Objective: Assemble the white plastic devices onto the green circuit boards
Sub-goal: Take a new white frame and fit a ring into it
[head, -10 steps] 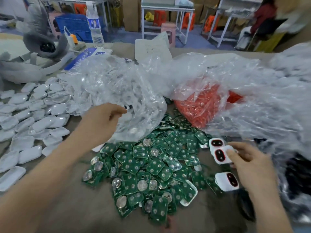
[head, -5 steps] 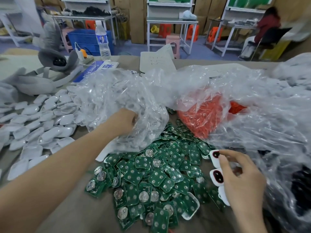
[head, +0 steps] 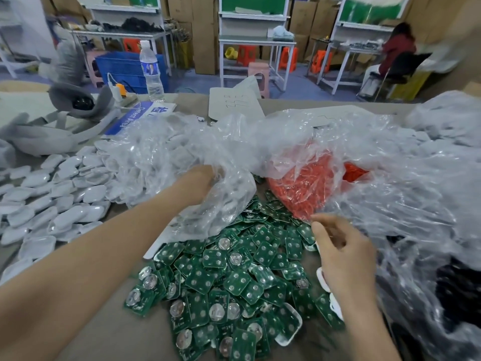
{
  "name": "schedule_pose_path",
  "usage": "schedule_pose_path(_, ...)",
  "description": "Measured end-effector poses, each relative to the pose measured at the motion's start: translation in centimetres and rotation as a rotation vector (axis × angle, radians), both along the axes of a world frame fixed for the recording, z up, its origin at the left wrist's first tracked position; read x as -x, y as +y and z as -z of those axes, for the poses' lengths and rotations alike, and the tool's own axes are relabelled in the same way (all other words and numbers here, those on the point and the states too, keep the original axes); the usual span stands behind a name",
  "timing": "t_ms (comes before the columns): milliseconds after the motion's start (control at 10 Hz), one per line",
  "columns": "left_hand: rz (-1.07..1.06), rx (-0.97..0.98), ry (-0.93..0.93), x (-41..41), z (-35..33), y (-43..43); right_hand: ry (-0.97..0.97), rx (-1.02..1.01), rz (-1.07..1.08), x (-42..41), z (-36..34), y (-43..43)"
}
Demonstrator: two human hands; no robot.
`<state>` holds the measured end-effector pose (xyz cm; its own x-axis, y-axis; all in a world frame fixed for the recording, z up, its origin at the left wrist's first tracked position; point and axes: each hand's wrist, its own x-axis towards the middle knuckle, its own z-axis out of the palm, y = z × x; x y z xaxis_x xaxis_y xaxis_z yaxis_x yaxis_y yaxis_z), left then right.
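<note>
Hands: left (head: 195,182) in clear bag (head: 166,152); right (head: 346,256) loosely curled

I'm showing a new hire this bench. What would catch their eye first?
The heap of green circuit boards front and centre, many bearing silvery discs, stands out first. Behind it to the right, red-orange parts glow through a crumpled clear plastic bag. White plastic shells spread at far left, and the left hand is buried in another clear bag.

The green circuit boards (head: 235,278) look matt, their metal coin cells (head: 223,243) mirror-bright. The white plastic shells (head: 65,201) are smooth and glossy. The clear plastic bag (head: 166,157) is crinkled, shiny film.
</note>
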<state>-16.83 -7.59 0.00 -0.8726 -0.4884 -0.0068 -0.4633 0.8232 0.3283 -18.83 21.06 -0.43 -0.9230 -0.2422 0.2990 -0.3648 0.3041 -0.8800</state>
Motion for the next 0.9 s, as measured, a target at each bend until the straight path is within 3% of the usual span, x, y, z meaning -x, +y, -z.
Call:
schedule_pose_path(100, -0.003, -0.019, 0.026, -0.5, -0.5, 0.4, 0.141, -0.01, 0.167, 5.4, -3.2, 0.7)
schedule_pose_path(200, -0.012, 0.008, 0.02, -1.2, -0.3, 0.6, 0.104, -0.375, 0.261, 12.9, -5.3, -0.1)
schedule_pose_path(300, 0.012, 0.047, -0.024, -2.5, -1.6, 2.0, -0.072, -0.778, 0.108, 17.0, -4.4, -1.8)
schedule_pose_path(400, 0.028, 0.014, 0.049, -3.0, -2.5, 1.6, -0.026, -0.888, 0.052, 17.8, -3.3, -2.5)
schedule_pose_path(500, -0.013, -0.014, 0.202, -4.6, -4.3, 0.5, 0.049, -0.828, 0.065, 17.9, -3.0, -2.0)
schedule_pose_path(600, -0.049, 0.009, 0.337, -7.1, -6.6, -0.7, 0.15, -0.608, 0.12, 17.5, -3.2, -1.4)
schedule_pose_path(700, -0.099, 0.072, 0.626, -9.5, -9.4, -0.5, 0.273, -0.42, 0.225, 16.5, -4.0, -1.0)
schedule_pose_path(800, 0.032, -0.095, 0.94, -10.4, -11.2, 2.8, 0.297, -0.18, 0.281, 14.2, -4.7, -1.0)
schedule_pose_path(900, 0.125, -0.451, 0.901, -8.1, -8.5, 7.5, 0.069, 0.156, 0.058, 9.7, -4.6, -2.4)
